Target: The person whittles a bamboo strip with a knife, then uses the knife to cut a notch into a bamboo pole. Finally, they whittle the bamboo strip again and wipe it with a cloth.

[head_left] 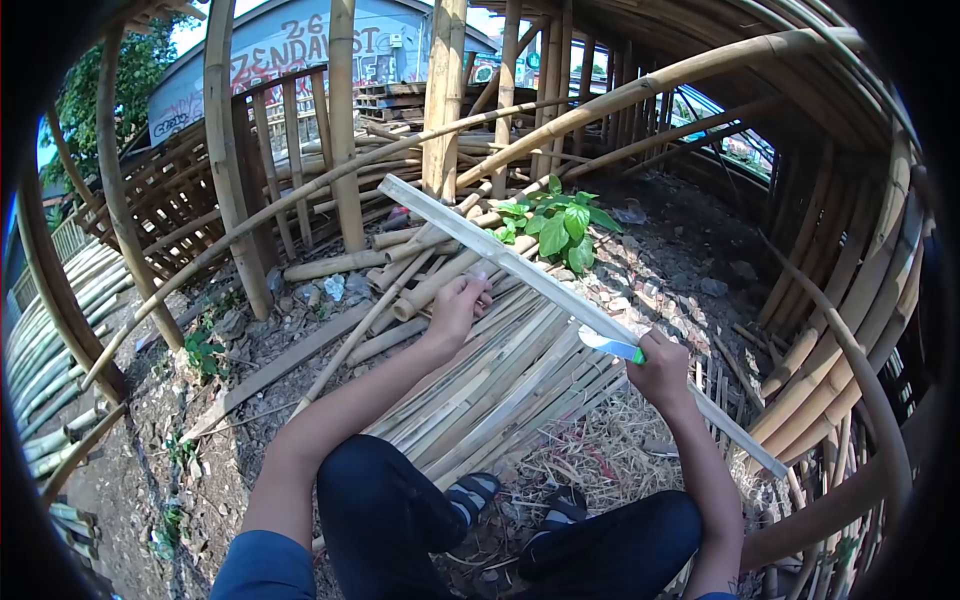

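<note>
My right hand (662, 368) is closed around the green handle of a knife (612, 345). Its pale blade points left, just under a long split bamboo strip (520, 265). That strip slants from upper left to lower right and passes at my right fist; whether the fist also grips it is hidden. My left hand (460, 312) is just below the strip's upper half with its fingers curled in. Anything between those fingers does not show. Beneath both hands lies a pile of split bamboo strips (490, 365) on the ground, reaching toward my feet.
Bamboo shavings (605, 440) cover the ground before my sandals (470, 495). A leafy green plant (565, 225) grows beyond the strips, near cut bamboo poles (435, 285). Upright posts (235, 160) and a long slanting pole (650, 90) frame the space. Bent bamboo (850, 350) stands at right.
</note>
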`<action>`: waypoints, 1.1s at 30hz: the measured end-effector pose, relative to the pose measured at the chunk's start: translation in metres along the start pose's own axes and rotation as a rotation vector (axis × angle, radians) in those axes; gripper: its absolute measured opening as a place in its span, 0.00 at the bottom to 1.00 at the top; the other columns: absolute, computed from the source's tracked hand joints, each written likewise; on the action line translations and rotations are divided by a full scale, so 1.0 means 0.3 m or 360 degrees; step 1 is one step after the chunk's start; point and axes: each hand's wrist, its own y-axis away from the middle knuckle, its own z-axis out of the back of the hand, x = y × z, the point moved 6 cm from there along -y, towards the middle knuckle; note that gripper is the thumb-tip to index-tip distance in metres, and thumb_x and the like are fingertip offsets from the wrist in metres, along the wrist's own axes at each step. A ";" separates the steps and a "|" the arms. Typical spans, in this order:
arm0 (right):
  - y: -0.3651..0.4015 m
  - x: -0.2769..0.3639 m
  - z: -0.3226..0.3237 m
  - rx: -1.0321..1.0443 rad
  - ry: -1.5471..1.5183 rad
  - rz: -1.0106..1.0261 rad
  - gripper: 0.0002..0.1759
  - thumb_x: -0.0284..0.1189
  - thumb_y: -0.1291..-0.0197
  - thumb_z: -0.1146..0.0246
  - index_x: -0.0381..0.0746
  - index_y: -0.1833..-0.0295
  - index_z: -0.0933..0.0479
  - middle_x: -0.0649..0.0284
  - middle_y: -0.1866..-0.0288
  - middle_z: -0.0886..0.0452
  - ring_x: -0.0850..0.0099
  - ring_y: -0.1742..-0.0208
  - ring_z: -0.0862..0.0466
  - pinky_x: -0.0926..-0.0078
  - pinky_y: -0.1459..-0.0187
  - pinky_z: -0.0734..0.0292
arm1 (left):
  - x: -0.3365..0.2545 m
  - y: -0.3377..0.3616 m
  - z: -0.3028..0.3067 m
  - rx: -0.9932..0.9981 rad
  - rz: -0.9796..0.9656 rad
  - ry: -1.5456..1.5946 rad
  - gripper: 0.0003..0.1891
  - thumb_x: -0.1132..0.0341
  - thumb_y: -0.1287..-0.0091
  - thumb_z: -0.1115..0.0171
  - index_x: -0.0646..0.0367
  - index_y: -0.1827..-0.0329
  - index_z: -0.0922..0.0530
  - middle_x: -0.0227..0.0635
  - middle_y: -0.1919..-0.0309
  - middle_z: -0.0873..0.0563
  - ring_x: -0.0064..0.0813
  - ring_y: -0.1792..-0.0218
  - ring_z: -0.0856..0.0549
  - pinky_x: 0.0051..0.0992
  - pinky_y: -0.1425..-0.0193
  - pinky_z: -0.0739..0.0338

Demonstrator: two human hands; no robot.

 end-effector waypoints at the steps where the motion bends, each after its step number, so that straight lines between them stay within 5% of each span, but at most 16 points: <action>1: 0.001 -0.001 -0.002 0.0000 -0.0004 0.0000 0.08 0.24 0.61 0.31 0.39 0.76 0.25 0.60 0.74 0.23 0.59 0.77 0.19 0.62 0.75 0.24 | 0.005 0.008 -0.025 0.0146 0.0191 0.0076 0.21 0.50 0.22 0.45 0.62 0.56 0.18 0.26 0.70 0.18 0.15 0.73 0.25 0.15 0.71 0.32; 9: -0.022 0.043 0.031 -0.0049 0.0072 0.0119 0.09 0.23 0.63 0.32 0.40 0.74 0.26 0.60 0.74 0.24 0.60 0.78 0.20 0.63 0.75 0.24 | -0.055 0.055 -0.108 0.0289 0.0561 0.0257 0.23 0.46 0.23 0.45 0.61 0.50 0.20 0.29 0.65 0.17 0.17 0.68 0.23 0.19 0.69 0.29; 17: -0.040 0.076 0.030 -0.0066 0.0139 0.0186 0.09 0.22 0.63 0.33 0.40 0.74 0.27 0.61 0.75 0.25 0.61 0.77 0.20 0.64 0.75 0.25 | -0.034 0.058 -0.087 0.0106 0.0850 0.0484 0.16 0.51 0.23 0.43 0.56 0.57 0.21 0.26 0.69 0.19 0.17 0.72 0.25 0.21 0.74 0.34; 33: -0.049 0.086 0.037 -0.0125 0.0159 0.0173 0.09 0.21 0.64 0.34 0.40 0.76 0.28 0.60 0.76 0.25 0.61 0.79 0.21 0.64 0.76 0.26 | 0.007 0.030 -0.100 0.0125 0.0851 0.0752 0.05 0.66 0.26 0.42 0.56 0.61 0.23 0.26 0.70 0.21 0.17 0.74 0.27 0.19 0.76 0.37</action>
